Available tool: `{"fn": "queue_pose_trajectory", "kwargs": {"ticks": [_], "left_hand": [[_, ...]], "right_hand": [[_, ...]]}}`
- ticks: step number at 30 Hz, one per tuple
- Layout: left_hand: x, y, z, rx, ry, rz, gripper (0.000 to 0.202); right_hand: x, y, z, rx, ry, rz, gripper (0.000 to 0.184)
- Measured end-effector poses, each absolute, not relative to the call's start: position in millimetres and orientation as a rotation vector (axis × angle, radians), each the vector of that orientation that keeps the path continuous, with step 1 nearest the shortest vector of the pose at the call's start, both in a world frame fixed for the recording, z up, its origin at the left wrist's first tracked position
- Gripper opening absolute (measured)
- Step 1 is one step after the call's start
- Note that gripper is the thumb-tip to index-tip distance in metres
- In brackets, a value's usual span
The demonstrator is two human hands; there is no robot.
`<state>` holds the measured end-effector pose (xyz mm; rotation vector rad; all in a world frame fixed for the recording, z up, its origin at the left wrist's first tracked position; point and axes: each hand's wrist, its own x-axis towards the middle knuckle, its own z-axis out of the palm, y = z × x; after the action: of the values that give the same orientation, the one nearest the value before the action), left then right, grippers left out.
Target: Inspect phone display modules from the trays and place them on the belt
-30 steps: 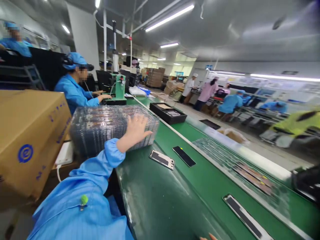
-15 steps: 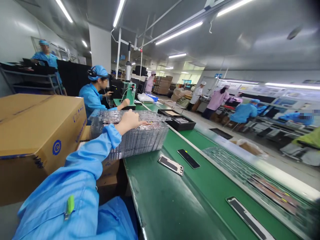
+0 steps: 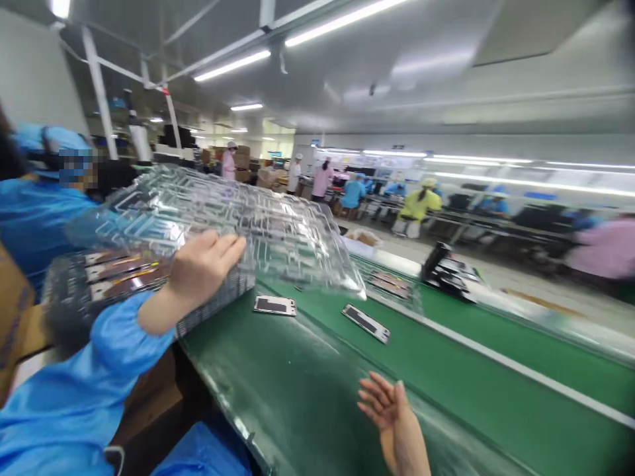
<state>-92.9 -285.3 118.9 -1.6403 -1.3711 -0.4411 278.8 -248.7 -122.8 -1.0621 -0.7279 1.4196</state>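
Observation:
My left hand (image 3: pixel 201 268) is closed on the near edge of a clear plastic blister tray (image 3: pixel 292 231), raised and tilted over the bench. Beneath it and to the left is a stack of similar trays (image 3: pixel 218 301); its top tray carries flat brown and white parts with yellow tabs (image 3: pixel 126 271). My right hand (image 3: pixel 394 416), palm up with fingers apart, hovers empty above the green surface. Beyond it, a phone-sized panel (image 3: pixel 366 322) lies on the green belt. Another panel (image 3: pixel 275 305) rests beside the stack. Motion blurs the tray and left hand.
A co-worker in blue (image 3: pixel 40 205) sits at the far left, beside a cardboard box (image 3: pixel 10 311). Across the belt stand a black fixture (image 3: pixel 446 274) and a clear tray with brown parts (image 3: pixel 390 283). A pale rail (image 3: pixel 520 373) runs along the green belt.
My left hand has lifted a clear tray off the stack, uncovering parts below. My right hand has come into view. The camera has turned to the right.

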Motion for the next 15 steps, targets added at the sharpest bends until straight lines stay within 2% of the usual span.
{"fn": "queue_pose_trajectory", "kwargs": {"ticks": [3,5,8,11,15], "left_hand": [[-54,-274,77,-1.823,-0.811,-0.511,0.037],[-30,-254,53,-1.966,-0.571,-0.621,0.038],[15,-219,36,-2.137,-0.311,-0.815,0.051],[70,-199,37,-2.224,-0.077,-0.960,0.065],[121,-188,28,-2.397,0.224,-1.154,0.072]], "right_hand": [[284,-289,-75,-0.721,-0.590,1.581,0.077],[290,-321,-55,-0.667,-0.502,1.481,0.070],[300,-373,-40,-0.774,-0.412,1.206,0.075],[313,-422,-28,-0.822,-0.357,0.886,0.081],[352,-473,-14,-0.823,-0.288,0.373,0.074]]}}
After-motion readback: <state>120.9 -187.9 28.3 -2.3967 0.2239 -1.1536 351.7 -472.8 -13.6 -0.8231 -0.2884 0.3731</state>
